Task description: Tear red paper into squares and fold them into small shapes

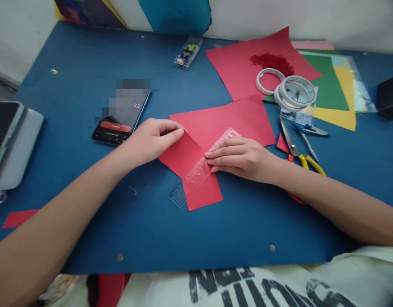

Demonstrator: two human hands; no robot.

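My left hand (154,138) pinches the edge of a piece of red paper (180,151) between thumb and fingertips. A clear plastic ruler (196,175) lies slantwise across the red paper, its lower left end sticking out over the blue table. My right hand (244,157) grips the ruler near its middle, fingers close together with the tips at its edge. Behind the ruler spreads a larger red sheet (222,115), and a smaller red part (205,192) shows below it. Whether these red parts are one folded sheet or separate pieces I cannot tell.
Scissors (292,147) lie beside my right forearm, near a blue compass (311,130). Tape rolls (295,91) and red yarn (273,63) sit at the back right among coloured sheets (340,81). A phone (122,117) is beyond my left hand; a clear case (188,52) stands farther back.
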